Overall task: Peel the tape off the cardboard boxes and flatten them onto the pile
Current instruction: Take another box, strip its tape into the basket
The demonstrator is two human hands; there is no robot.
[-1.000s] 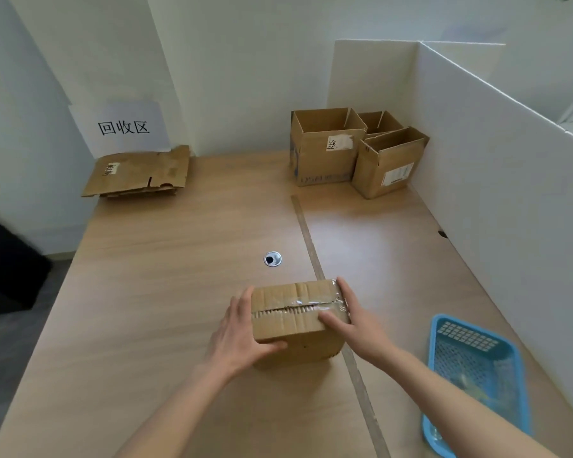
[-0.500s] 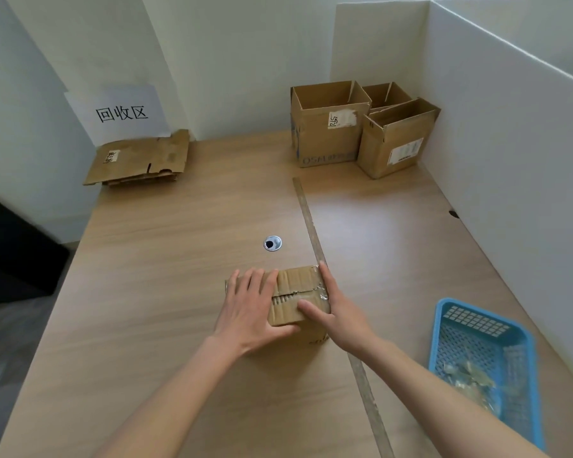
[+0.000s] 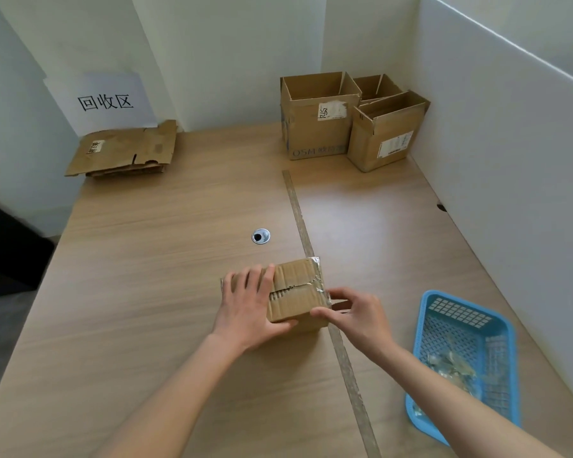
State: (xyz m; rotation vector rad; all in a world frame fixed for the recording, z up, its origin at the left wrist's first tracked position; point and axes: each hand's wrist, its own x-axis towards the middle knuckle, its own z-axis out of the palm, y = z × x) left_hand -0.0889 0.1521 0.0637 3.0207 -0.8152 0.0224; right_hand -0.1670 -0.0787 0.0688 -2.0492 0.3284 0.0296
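Where boxes crowd — basket rightward

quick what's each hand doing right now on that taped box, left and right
Left hand: laid on top of the small taped box, thumb on its near side, steadying it.
Right hand: thumb and fingers pinching at the tape on the box's right edge.

a white paper sign on the back wall reads "回收区" in black characters. the tall open cardboard box at the back of the desk carries pale blue print, "osm", along its lower front, followed by characters too faint to read. its torn white label shows black handwriting that cannot be made out. labels on the neighbouring box and on the flattened cardboard pile are too small to read.
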